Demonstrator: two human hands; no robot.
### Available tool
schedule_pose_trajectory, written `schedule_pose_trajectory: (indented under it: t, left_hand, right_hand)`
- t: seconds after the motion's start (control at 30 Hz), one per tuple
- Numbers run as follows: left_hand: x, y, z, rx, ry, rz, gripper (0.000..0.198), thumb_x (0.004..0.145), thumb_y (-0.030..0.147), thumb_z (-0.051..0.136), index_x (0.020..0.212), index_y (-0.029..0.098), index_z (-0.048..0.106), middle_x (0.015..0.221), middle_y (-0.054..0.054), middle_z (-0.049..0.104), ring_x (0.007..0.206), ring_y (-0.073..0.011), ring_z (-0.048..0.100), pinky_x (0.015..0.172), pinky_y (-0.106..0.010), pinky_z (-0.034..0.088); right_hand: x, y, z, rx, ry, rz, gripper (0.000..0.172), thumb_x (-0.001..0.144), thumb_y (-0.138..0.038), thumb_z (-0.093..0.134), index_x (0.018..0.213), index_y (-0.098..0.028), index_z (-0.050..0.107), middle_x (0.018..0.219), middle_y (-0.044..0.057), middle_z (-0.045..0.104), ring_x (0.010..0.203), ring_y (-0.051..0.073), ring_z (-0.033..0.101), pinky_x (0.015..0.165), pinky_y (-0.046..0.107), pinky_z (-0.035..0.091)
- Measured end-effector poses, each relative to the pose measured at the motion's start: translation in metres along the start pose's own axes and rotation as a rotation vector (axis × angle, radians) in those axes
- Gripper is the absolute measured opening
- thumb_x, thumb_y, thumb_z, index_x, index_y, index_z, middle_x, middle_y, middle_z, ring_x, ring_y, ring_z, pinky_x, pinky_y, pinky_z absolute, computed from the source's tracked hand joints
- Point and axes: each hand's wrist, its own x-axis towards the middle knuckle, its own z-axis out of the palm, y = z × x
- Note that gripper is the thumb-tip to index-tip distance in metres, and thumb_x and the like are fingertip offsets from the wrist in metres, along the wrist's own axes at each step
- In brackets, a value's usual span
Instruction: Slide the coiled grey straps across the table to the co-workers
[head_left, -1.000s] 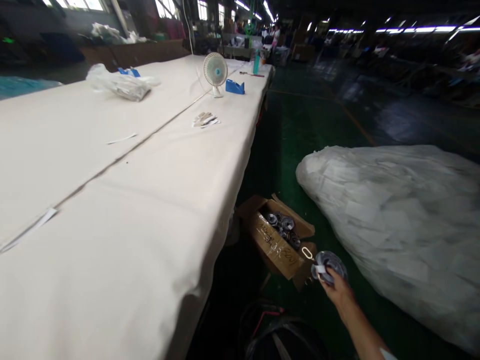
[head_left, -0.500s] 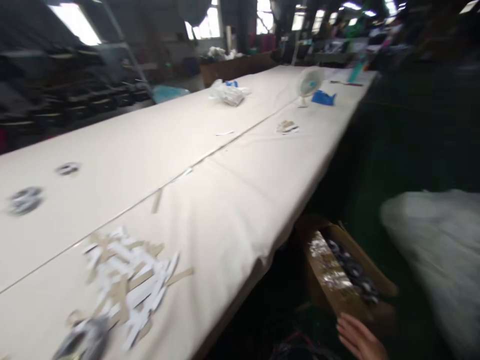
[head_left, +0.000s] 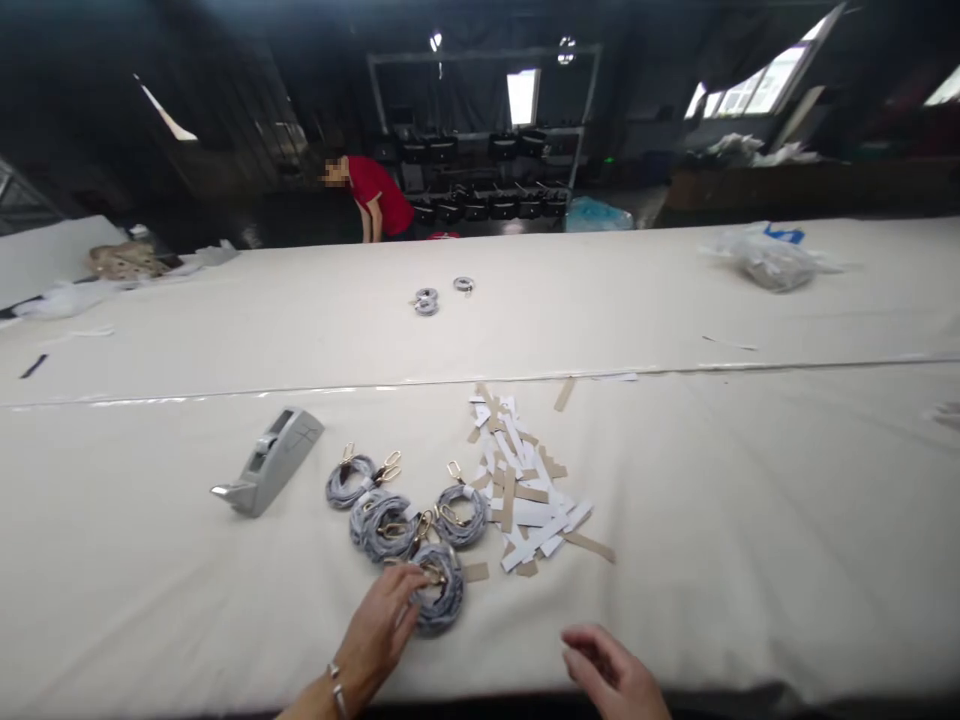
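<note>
Setting our left hand (head_left: 386,625) loosely on the nearest strap coil (head_left: 439,598); right hand (head_left: 611,672) is open, empty. Next we'd grip it properly.

A coiled grey-and-white strap (head_left: 439,598) with a gold metal clasp lies flat on the cream table, the nearest of a cluster of such coils. At its 12 o'clock sit two more coils (head_left: 390,527) (overlapping, clasps tangled together), with another (head_left: 460,511) at 1 o'clock and a fourth (head_left: 349,480) at 11 o'clock, all flat.
</note>
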Motion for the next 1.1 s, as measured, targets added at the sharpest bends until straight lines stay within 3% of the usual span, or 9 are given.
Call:
schedule_pose_trajectory:
  t: [0.13, 0.33, 0.47, 0.6, 0.73, 0.8, 0.9, 0.97, 1.1]
  left_hand:
    - [0.009, -0.054, -0.053, 0.16, 0.23, -0.181, 0.032, 0.092, 0.023, 0.043, 0.12, 0.021, 0.06, 0.129, -0.01, 0.061, 0.126, -0.0228, 0.051, 0.115, -0.035, 0.038]
    - [0.093, -0.119, -0.11, 0.244, 0.32, -0.51, 0.045, 0.089, 0.016, 0.051, 0.133, 0.011, 0.048, 0.139, -0.018, 0.052, 0.128, -0.0317, 0.049, 0.105, -0.045, 0.045]
    - [0.132, -0.14, -0.117, 0.24, 0.267, -0.574, 0.031, 0.088, 0.02, 0.06, 0.118, 0.013, 0.058, 0.124, -0.013, 0.058, 0.118, -0.0295, 0.054, 0.098, -0.05, 0.048]
    - [0.14, -0.147, -0.133, 0.169, 0.214, -0.535, 0.023, 0.091, 0.026, 0.058, 0.11, 0.014, 0.059, 0.117, -0.01, 0.06, 0.108, -0.0241, 0.057, 0.094, -0.045, 0.049]
    - [0.126, -0.141, -0.159, 0.019, 0.121, -0.425, 0.024, 0.094, 0.033, 0.048, 0.1, 0.013, 0.06, 0.104, -0.007, 0.064, 0.097, -0.0194, 0.061, 0.086, -0.033, 0.05]
    - [0.114, -0.124, -0.158, -0.042, 0.045, -0.326, 0.025, 0.093, 0.036, 0.047, 0.1, 0.016, 0.06, 0.101, -0.004, 0.066, 0.093, -0.017, 0.063, 0.081, -0.026, 0.05]
    - [0.099, -0.085, -0.129, -0.03, -0.059, -0.245, 0.026, 0.078, 0.028, 0.062, 0.101, 0.017, 0.059, 0.1, -0.005, 0.068, 0.09, -0.0208, 0.064, 0.076, -0.028, 0.051]
    - [0.095, -0.059, -0.101, 0.045, -0.074, -0.219, 0.041, 0.065, 0.014, 0.069, 0.105, 0.015, 0.059, 0.114, -0.012, 0.066, 0.109, -0.0296, 0.059, 0.088, -0.037, 0.049]
    - [0.094, -0.036, -0.07, 0.114, -0.047, -0.185, 0.044, 0.073, -0.002, 0.049, 0.113, 0.015, 0.057, 0.115, -0.013, 0.065, 0.113, -0.0303, 0.056, 0.098, -0.047, 0.044]
  right_hand:
    - [0.045, -0.062, 0.07, -0.37, -0.222, -0.321, 0.032, 0.088, -0.045, 0.048, 0.092, -0.023, 0.07, 0.092, 0.004, 0.071, 0.086, 0.02, 0.065, 0.078, 0.028, 0.053]
    - [0.129, -0.102, 0.148, -0.731, -0.16, -0.463, 0.036, 0.085, -0.013, 0.046, 0.117, -0.013, 0.062, 0.119, 0.015, 0.062, 0.117, 0.028, 0.052, 0.107, 0.041, 0.039]
    - [0.153, -0.102, 0.17, -0.977, -0.15, -0.429, 0.038, 0.078, -0.004, 0.049, 0.112, -0.008, 0.064, 0.11, 0.019, 0.062, 0.111, 0.035, 0.053, 0.099, 0.048, 0.042]
    - [0.159, -0.107, 0.162, -1.069, -0.16, -0.404, 0.031, 0.083, -0.008, 0.046, 0.107, -0.007, 0.066, 0.104, 0.019, 0.062, 0.106, 0.035, 0.054, 0.097, 0.049, 0.041]
    - [0.143, -0.123, 0.139, -0.99, -0.235, -0.417, 0.032, 0.09, -0.023, 0.045, 0.116, -0.017, 0.064, 0.109, 0.012, 0.064, 0.11, 0.028, 0.055, 0.1, 0.041, 0.041]
    - [0.123, -0.122, 0.134, -0.932, -0.308, -0.44, 0.029, 0.089, -0.026, 0.047, 0.113, -0.022, 0.064, 0.11, 0.006, 0.064, 0.109, 0.023, 0.056, 0.098, 0.034, 0.042]
    - [0.09, -0.096, 0.144, -0.899, -0.398, -0.402, 0.031, 0.072, -0.01, 0.05, 0.098, -0.021, 0.063, 0.103, 0.005, 0.064, 0.102, 0.021, 0.058, 0.091, 0.028, 0.046]
    - [0.077, -0.069, 0.157, -0.947, -0.392, -0.336, 0.042, 0.059, -0.004, 0.051, 0.096, -0.019, 0.062, 0.103, 0.007, 0.064, 0.1, 0.024, 0.059, 0.09, 0.03, 0.046]
    - [0.077, -0.031, 0.177, -0.949, -0.33, -0.28, 0.054, 0.063, -0.007, 0.056, 0.117, -0.016, 0.056, 0.107, 0.01, 0.065, 0.104, 0.027, 0.06, 0.092, 0.033, 0.047]
